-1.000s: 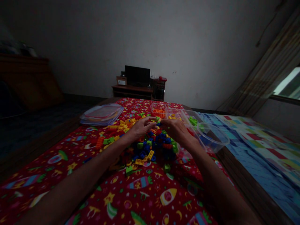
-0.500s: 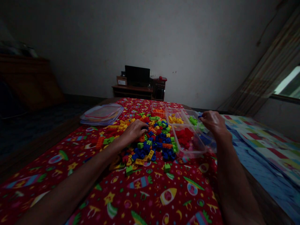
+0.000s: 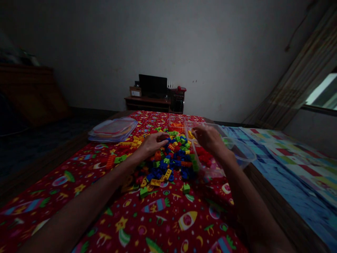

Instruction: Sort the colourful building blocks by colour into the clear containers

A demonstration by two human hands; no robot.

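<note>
Two bare hands at mid-frame: one left hand [image 3: 152, 142] and one right hand [image 3: 207, 137]. Below them is one heap of small plastic building bricks [image 3: 171, 163] in five colours (red, blue, yellow, green, orange), far too many to count. At least four clear plastic containers [image 3: 246, 156] sit right of centre, and an arm hides part of the group. One stack of clear lids [image 3: 113, 128] lies left of centre; how many lids cannot be told.
</note>
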